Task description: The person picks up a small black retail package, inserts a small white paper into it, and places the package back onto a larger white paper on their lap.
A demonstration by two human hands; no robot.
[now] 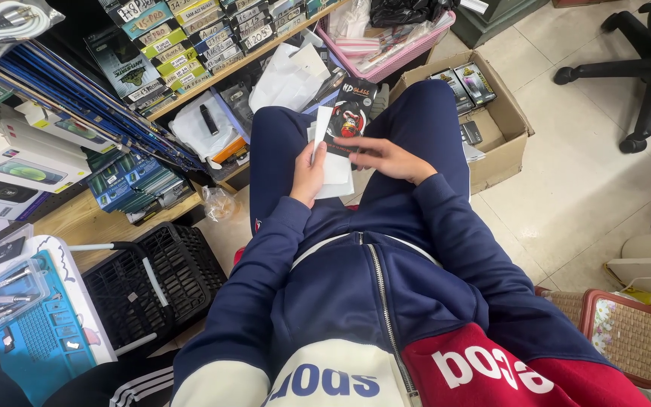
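1. Person seated, camera looks down over a navy zip jacket (371, 279) and navy trousers (431, 128); both hands meet over the lap.
2. Left hand (308, 172): fingers closed around a stack of white cards (334, 162), thumb on the near face. The stack stands roughly upright between the knees, top edge reaching up past the fingertips.
3. Right hand (386, 157): fingers stretched out flat toward the left, loosely spread, tips on a black packet (349, 113) with a red figure printed on it. Can't tell whether it grips the packet or only touches it.
4. Black packet sits just behind the white cards, overlapping them, leaning between the two thighs.
5. Left of the legs: black plastic basket (152, 279) on the floor, white handle across it. Beside it, a blue mat (39, 339) with a clear tray of small metal tools on top.
6. Upper left: wooden shelf (212, 75) packed with rows of small flat boxes, yellow-green and dark, edges facing out. Below that, more stacked flat packs in blue and white.
7. Ahead of the knees: white plastic bags, a pink basket (416, 49) holding clear wrapped items.
8. Right of the knees: open cardboard box (502, 113) on the tile floor, a few dark packets inside.
9. Far right: black base of an office chair (634, 83), well apart from the hands. Lower right: woven stool (627, 332) with a red rim.
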